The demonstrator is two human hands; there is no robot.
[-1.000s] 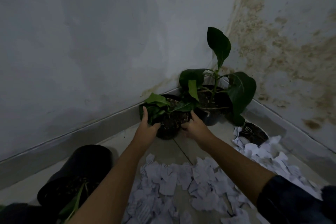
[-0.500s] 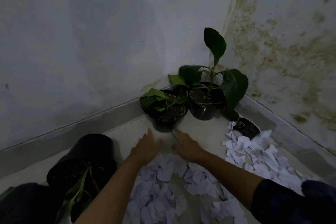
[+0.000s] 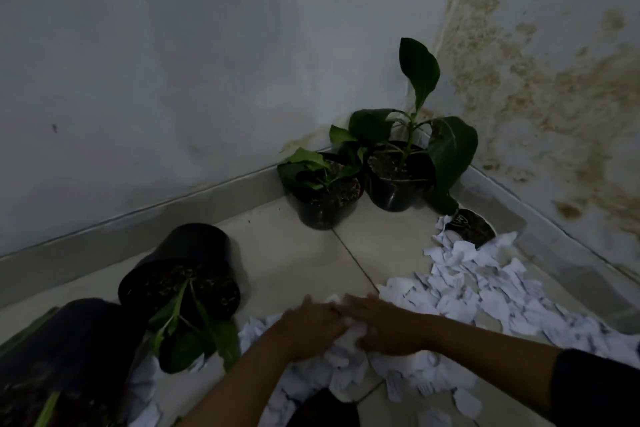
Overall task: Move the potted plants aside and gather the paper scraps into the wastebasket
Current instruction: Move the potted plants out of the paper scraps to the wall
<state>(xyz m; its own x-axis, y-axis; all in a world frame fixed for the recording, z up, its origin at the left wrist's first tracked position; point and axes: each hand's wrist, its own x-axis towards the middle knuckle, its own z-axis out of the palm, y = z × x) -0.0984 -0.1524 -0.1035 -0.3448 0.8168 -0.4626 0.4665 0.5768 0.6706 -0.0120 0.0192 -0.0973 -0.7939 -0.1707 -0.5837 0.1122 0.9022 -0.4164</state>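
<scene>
Your left hand (image 3: 311, 326) and right hand (image 3: 388, 326) lie side by side on the pale tiled floor (image 3: 294, 253), palms down over a heap of white torn paper scraps (image 3: 346, 367), with their fingertips meeting at the far edge of the heap. The picture is blurred there, so you cannot tell whether your fingers are flat on the paper or curling round some of it. More of the white scraps (image 3: 485, 291) spread away to your right, toward the stained wall (image 3: 554, 114), and part of them lies against a dark round object (image 3: 474, 227) on the floor by the skirting; what that object is cannot be made out. In the corner stand two black plastic pots, upright and touching each other: the nearer one holds a small light-green plant (image 3: 325, 191), and the one behind it holds a taller plant with broad dark leaves (image 3: 401, 180). To your left, near the grey skirting board (image 3: 138, 229), a third black pot with a drooping green plant (image 3: 183, 284) leans toward you, its soil showing and its leaves hanging down onto the scraps. Just in front of that pot, at the lower left edge, there is a large dark rounded shape (image 3: 69, 350), too dim to identify. A dark sleeve (image 3: 595, 388) covers your right forearm.
</scene>
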